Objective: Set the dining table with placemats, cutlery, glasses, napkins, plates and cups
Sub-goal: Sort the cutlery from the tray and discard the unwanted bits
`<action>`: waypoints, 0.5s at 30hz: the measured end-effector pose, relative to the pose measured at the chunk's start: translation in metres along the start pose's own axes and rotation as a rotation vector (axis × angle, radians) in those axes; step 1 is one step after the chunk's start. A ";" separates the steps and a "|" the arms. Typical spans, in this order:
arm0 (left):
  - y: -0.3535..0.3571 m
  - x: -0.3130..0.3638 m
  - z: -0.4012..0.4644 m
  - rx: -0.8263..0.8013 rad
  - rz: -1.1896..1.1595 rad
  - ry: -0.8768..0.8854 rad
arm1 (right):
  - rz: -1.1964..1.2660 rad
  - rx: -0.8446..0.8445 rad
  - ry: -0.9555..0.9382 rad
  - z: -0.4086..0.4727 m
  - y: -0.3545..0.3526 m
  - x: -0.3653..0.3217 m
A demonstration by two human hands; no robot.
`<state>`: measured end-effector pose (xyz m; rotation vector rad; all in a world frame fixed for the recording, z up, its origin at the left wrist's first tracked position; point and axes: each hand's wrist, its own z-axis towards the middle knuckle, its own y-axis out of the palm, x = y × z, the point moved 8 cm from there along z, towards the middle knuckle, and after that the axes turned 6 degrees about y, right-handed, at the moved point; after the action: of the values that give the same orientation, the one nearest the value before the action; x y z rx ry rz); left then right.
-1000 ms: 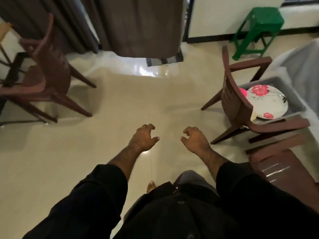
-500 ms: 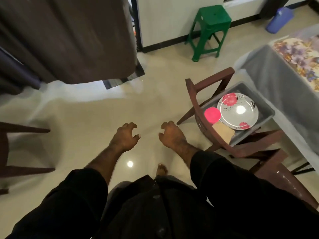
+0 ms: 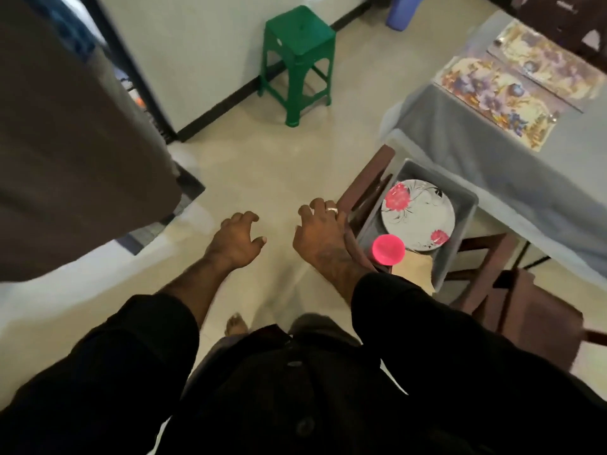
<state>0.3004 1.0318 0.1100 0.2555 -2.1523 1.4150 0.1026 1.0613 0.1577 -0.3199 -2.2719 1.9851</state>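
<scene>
Left hand [image 3: 235,239] and right hand [image 3: 320,234] hung loosely curled, holding nothing. Plate [image 3: 417,214] and pink cup [image 3: 387,249] lay in grey bin [image 3: 460,224] on chair. Two placemats [image 3: 499,93] on worktop [image 3: 486,159].

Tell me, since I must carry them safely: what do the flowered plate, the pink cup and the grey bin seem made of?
Flowered plate: glossy white, likely ceramic or melamine; cannot tell which. Pink cup: translucent, glowing plastic, probably. Grey bin: matte moulded plastic, judging by its thin, rounded walls.

A green stool [image 3: 298,57] stands on glossy beige floor [image 3: 262,152] against a pale wall [image 3: 197,44].
</scene>
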 end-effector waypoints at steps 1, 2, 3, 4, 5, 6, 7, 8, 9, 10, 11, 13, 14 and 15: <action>-0.007 0.007 0.021 -0.033 0.024 0.043 | 0.008 0.004 0.054 0.012 -0.005 0.006; -0.013 0.015 0.043 -0.065 0.044 0.087 | 0.024 0.008 0.107 0.023 -0.008 0.014; -0.018 0.025 0.064 -0.096 0.060 0.128 | 0.041 0.015 0.161 0.034 -0.012 0.024; -0.023 0.035 0.085 -0.117 0.072 0.171 | 0.058 0.023 0.214 0.044 -0.014 0.034; -0.025 0.045 0.107 -0.139 0.084 0.214 | 0.070 0.027 0.265 0.054 -0.014 0.045; -0.025 0.057 0.128 -0.164 0.100 0.258 | 0.079 0.029 0.316 0.065 -0.012 0.057; -0.024 0.068 0.149 -0.194 0.120 0.297 | 0.083 0.030 0.366 0.076 -0.009 0.069; -0.021 0.080 0.170 -0.223 0.142 0.333 | 0.078 0.032 0.410 0.088 -0.006 0.080; -0.018 0.091 0.190 -0.248 0.162 0.363 | 0.072 0.024 0.448 0.100 -0.002 0.090; -0.016 0.102 0.207 -0.269 0.171 0.383 | 0.068 0.005 0.479 0.111 0.002 0.099; -0.014 0.115 0.224 -0.287 0.178 0.400 | 0.065 -0.019 0.514 0.122 0.003 0.109; -0.010 0.141 0.248 -0.328 0.198 0.448 | 0.061 -0.041 0.577 0.135 0.002 0.128; -0.008 0.154 0.258 -0.349 0.213 0.483 | 0.063 -0.044 0.599 0.139 -0.001 0.136; -0.006 0.167 0.268 -0.375 0.231 0.519 | 0.067 -0.047 0.616 0.142 -0.004 0.143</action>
<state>0.0734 0.8129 0.1248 -0.4641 -1.9859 1.0130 -0.0673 0.9561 0.1340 -0.8802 -1.9224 1.5613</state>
